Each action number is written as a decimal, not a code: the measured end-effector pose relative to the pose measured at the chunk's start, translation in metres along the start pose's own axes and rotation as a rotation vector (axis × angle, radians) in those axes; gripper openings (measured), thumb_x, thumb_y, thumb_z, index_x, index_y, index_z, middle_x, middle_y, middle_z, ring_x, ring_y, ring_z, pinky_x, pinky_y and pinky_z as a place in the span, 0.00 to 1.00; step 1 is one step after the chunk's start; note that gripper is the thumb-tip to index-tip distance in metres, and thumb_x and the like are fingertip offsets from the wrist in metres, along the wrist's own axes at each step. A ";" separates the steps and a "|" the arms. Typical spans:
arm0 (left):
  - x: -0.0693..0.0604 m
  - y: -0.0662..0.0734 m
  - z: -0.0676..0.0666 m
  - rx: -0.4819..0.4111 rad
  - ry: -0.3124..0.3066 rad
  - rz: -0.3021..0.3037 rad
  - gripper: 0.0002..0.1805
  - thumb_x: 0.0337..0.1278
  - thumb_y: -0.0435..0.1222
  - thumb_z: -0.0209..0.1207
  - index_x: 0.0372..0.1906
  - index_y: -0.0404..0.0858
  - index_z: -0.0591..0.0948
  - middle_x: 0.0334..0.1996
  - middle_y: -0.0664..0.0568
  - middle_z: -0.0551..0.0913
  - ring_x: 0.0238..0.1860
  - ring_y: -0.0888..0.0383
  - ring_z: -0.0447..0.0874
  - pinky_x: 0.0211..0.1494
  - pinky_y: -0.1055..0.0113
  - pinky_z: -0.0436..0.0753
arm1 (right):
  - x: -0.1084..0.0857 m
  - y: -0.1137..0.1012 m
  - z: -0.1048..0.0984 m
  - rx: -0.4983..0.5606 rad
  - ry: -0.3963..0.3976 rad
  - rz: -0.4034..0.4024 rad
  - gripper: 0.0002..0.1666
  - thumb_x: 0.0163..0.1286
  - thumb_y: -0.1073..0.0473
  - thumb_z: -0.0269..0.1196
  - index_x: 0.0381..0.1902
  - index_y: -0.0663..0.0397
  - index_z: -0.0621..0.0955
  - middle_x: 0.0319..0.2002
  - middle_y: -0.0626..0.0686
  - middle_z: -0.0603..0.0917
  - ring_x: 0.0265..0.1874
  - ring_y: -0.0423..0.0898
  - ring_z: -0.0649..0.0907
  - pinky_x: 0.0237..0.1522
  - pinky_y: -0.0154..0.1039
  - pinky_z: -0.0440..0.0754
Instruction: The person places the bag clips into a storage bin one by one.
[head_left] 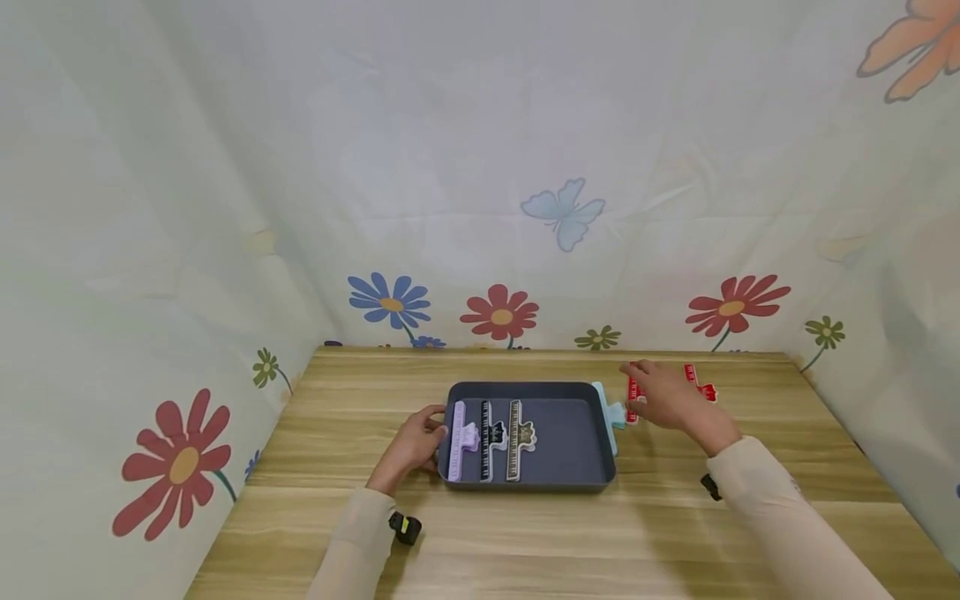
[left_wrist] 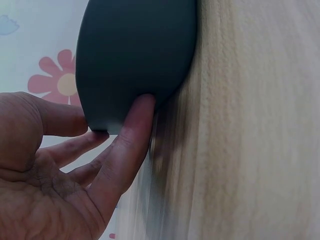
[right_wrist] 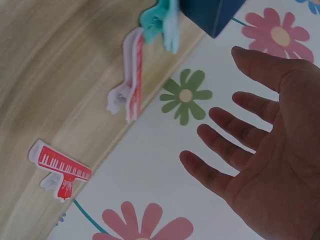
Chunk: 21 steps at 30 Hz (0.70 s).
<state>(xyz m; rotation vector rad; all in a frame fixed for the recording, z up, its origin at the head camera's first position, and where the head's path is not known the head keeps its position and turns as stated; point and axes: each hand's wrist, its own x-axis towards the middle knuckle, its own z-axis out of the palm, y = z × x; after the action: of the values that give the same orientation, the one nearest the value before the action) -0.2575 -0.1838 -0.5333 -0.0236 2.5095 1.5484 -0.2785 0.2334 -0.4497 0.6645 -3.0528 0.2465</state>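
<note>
A dark grey tray [head_left: 570, 485] holds three piano-key clips: lilac [head_left: 457, 442], black [head_left: 486, 442] and grey-brown [head_left: 514, 442]. At its left end my left hand [head_left: 411, 442] touches the wall with extended fingers; in the left wrist view the fingers [left_wrist: 142, 110] press the tray's outer side [left_wrist: 135, 50]. A turquoise clip [head_left: 615, 415] is against the tray's right wall; whether it grips the rim cannot be told. My right hand [head_left: 667, 400], fingers spread and holding nothing, hovers over a red clip [head_left: 633, 400], partly hiding it. Another red clip [head_left: 707, 390] lies beyond that hand.
The wooden table [head_left: 510, 550] meets a pale curtain [head_left: 465, 167] printed with flowers and a butterfly at its back edge. More curtain hangs at both sides. Small black devices [head_left: 406, 528] are at both wrists.
</note>
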 end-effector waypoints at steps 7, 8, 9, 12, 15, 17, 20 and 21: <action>0.001 0.000 -0.001 0.008 -0.004 -0.004 0.26 0.67 0.29 0.52 0.69 0.37 0.69 0.52 0.32 0.79 0.29 0.51 0.83 0.21 0.57 0.87 | 0.007 0.005 0.012 -0.029 -0.084 -0.006 0.38 0.65 0.53 0.67 0.68 0.63 0.68 0.67 0.69 0.69 0.66 0.69 0.69 0.58 0.64 0.78; 0.000 0.000 -0.001 0.008 -0.004 -0.004 0.26 0.67 0.29 0.52 0.69 0.37 0.69 0.52 0.31 0.79 0.29 0.51 0.83 0.21 0.57 0.87 | 0.008 0.006 0.014 -0.036 -0.087 -0.015 0.38 0.64 0.53 0.67 0.68 0.63 0.69 0.66 0.69 0.70 0.65 0.69 0.70 0.58 0.64 0.78; 0.000 0.001 -0.001 0.008 -0.004 -0.005 0.26 0.67 0.29 0.52 0.69 0.37 0.69 0.52 0.31 0.79 0.29 0.51 0.83 0.21 0.57 0.87 | 0.009 0.008 0.017 -0.047 -0.086 -0.027 0.38 0.64 0.53 0.68 0.67 0.63 0.70 0.65 0.68 0.71 0.64 0.69 0.71 0.57 0.64 0.78; 0.000 0.001 -0.001 0.007 -0.003 -0.008 0.26 0.67 0.29 0.52 0.69 0.37 0.68 0.52 0.31 0.78 0.29 0.51 0.83 0.21 0.57 0.87 | 0.011 0.010 0.025 -0.067 -0.086 -0.061 0.37 0.62 0.54 0.69 0.65 0.64 0.71 0.63 0.67 0.73 0.62 0.68 0.73 0.57 0.63 0.79; 0.000 0.001 -0.002 0.006 -0.006 -0.008 0.26 0.67 0.29 0.51 0.69 0.37 0.68 0.53 0.31 0.78 0.30 0.51 0.83 0.21 0.57 0.87 | 0.012 0.012 0.032 -0.076 -0.077 -0.099 0.35 0.62 0.56 0.69 0.63 0.67 0.72 0.59 0.67 0.75 0.59 0.67 0.75 0.58 0.61 0.79; 0.000 0.001 -0.002 0.005 -0.008 -0.011 0.26 0.67 0.29 0.51 0.69 0.37 0.68 0.53 0.31 0.78 0.31 0.51 0.84 0.22 0.57 0.87 | 0.012 0.012 0.037 -0.069 -0.070 -0.110 0.33 0.63 0.58 0.68 0.62 0.67 0.73 0.57 0.66 0.76 0.57 0.65 0.77 0.58 0.60 0.80; 0.000 0.001 -0.002 0.006 -0.012 -0.016 0.26 0.68 0.29 0.51 0.70 0.37 0.68 0.54 0.31 0.78 0.31 0.51 0.84 0.22 0.57 0.87 | 0.012 0.010 0.042 -0.078 -0.062 -0.136 0.29 0.64 0.61 0.66 0.60 0.68 0.74 0.54 0.65 0.77 0.55 0.64 0.78 0.56 0.59 0.81; -0.001 0.001 -0.002 0.004 -0.013 -0.019 0.26 0.68 0.29 0.51 0.70 0.37 0.68 0.54 0.31 0.78 0.32 0.51 0.84 0.22 0.57 0.88 | 0.012 0.010 0.043 -0.075 -0.065 -0.137 0.28 0.64 0.62 0.66 0.60 0.68 0.74 0.54 0.65 0.77 0.55 0.64 0.78 0.56 0.59 0.81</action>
<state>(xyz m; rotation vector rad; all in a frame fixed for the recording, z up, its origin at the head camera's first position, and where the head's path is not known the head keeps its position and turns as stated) -0.2574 -0.1849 -0.5316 -0.0363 2.4959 1.5311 -0.2921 0.2304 -0.4936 0.8894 -3.0409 0.1100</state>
